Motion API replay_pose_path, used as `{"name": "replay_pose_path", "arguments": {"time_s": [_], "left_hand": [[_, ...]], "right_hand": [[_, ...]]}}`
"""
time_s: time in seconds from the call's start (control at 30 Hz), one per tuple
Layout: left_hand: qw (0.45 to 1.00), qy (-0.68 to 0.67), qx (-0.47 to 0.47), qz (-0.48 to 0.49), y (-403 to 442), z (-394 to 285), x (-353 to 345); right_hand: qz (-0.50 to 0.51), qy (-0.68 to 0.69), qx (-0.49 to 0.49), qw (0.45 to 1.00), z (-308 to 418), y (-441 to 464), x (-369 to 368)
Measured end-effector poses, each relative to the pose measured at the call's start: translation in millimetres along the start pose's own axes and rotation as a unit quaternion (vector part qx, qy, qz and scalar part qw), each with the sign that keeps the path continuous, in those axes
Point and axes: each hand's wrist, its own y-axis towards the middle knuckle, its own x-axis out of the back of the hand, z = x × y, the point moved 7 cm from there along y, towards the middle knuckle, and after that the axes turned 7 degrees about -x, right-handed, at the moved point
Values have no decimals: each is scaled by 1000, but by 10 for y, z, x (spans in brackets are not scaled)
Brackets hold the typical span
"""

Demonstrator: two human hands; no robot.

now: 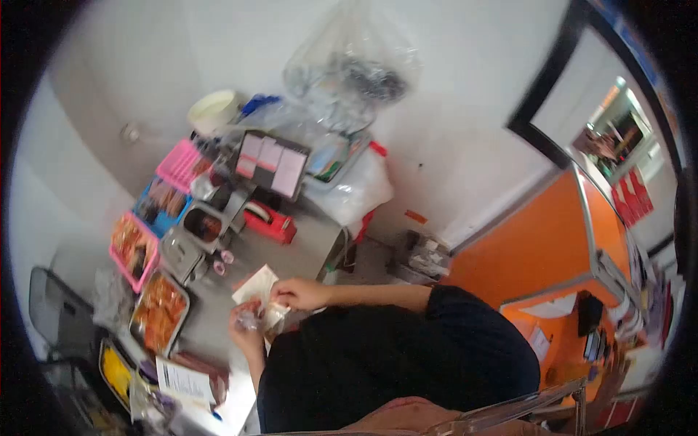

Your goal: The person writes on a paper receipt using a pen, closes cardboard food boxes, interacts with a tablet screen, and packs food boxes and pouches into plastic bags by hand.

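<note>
My left hand (247, 325) is closed around a crumpled clear plastic bag (249, 320) near the front edge of the metal table. Just beside it, my right hand (299, 293) pinches a white paper packet (257, 285), fingers bent over its edge. The two hands almost touch, and the packet and bag lie partly over each other between them. Blur hides what, if anything, is inside either one. A red tape dispenser (270, 222) stands farther back on the metal table (251, 256).
Trays of orange-coloured food (158, 311), a pink basket (134, 251) and metal containers (206, 227) line the table's left side. A tablet screen (272, 164) stands at the back. Printed paper (185, 381) lies near the front. An orange counter (520, 240) is to the right.
</note>
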Motion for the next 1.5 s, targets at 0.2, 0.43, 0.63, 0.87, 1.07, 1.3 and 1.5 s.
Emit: {"name": "replay_pose_path", "arguments": {"time_s": [0.2, 0.43, 0.63, 0.87, 1.07, 1.3, 1.5], "left_hand": [[995, 7, -88, -55, -221, 150, 462], [980, 49, 113, 155, -856, 1014, 165], [990, -79, 102, 62, -473, 1296, -251], [908, 342, -173, -167, -80, 130, -787], [779, 336, -403, 343, 41, 200, -2199], [637, 513, -345, 459, 465, 1056, -3688], [630, 575, -242, 462, 492, 1281, -3934]], "right_hand": [[-14, 205, -107, 973, -413, -100, 374], [36, 285, -321, 902, -930, -250, 509], [-3, 421, -129, 898, -1188, -29, 874], [-474, -332, -20, 815, -1514, -747, 2994], [-325, -342, -63, 879, -2201, -681, 3499], [-281, -390, -113, 870, -1999, -705, 3419], [-353, -367, 46, 860, -1966, -762, 3547]]}}
